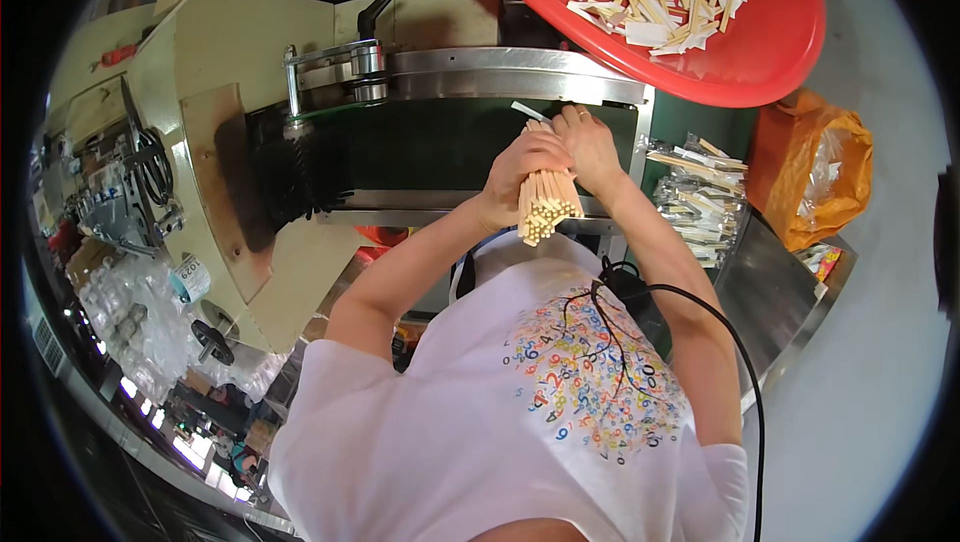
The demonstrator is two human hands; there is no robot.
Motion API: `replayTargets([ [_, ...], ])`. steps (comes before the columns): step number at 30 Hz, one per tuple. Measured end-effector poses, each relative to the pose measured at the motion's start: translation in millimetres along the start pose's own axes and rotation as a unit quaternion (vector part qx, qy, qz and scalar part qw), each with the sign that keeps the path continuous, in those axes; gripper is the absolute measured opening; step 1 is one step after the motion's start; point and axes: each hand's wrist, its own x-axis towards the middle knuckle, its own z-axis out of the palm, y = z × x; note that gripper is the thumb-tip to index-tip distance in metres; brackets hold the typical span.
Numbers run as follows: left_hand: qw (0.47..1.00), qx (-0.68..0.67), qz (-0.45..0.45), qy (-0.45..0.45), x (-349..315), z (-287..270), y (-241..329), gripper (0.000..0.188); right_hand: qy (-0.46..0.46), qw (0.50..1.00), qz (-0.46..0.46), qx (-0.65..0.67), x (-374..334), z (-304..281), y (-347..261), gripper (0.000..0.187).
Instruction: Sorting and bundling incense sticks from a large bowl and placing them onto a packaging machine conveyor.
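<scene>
A thick bundle of pale wooden chopsticks [545,204] is gripped in my left hand [522,167], its fingers wrapped over the top. The cut ends of the sticks face toward me. Close against the far end of the bundle, my right hand [592,150] has its fingers curled inward; what they pinch is hidden. A narrow white strip [530,112] sticks out just beyond the bundle, left of the right fingertips. Both hands are over a dark green conveyor belt [430,147], near its right end.
A red basin [770,52] at the far right holds loose sticks and white paper pieces. Below it lie clear-wrapped packets [695,202] and an orange plastic bag [810,172]. A metal rail [510,64] borders the belt; a dark brush roller [298,172] stands left. A black cable [735,327] hangs beside my right arm.
</scene>
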Motion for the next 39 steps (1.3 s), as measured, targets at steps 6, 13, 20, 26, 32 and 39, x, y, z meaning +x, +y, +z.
replayTargets([
  [6,1.0,-0.017,-0.017,0.019,-0.6,1.1,-3.1,0.041,-0.031,0.993,0.113,0.033,1.2,-7.1,0.4,0.015],
  [13,0.99,-0.076,-0.052,0.108,29.0,6.3,21.0,0.033,0.224,0.958,0.175,0.027,15.3,-119.5,43.6,0.012],
  [20,0.724,-0.407,-0.493,0.258,77.3,-9.2,50.7,0.023,0.293,0.864,0.301,0.278,3.5,-128.9,82.5,0.028],
  [26,0.518,-0.614,-0.471,0.364,69.2,-20.4,38.5,0.013,0.143,0.784,0.303,0.522,-26.6,-110.2,44.7,0.024],
  [32,0.526,-0.604,-0.478,0.361,75.9,-22.3,45.9,0.01,0.127,0.72,0.32,0.603,-45.2,-104.4,38.2,0.02],
  [39,0.49,-0.645,-0.474,0.345,84.0,-20.6,46.2,0.008,0.138,0.712,0.318,0.61,-49.4,-107.9,33.6,0.019],
])
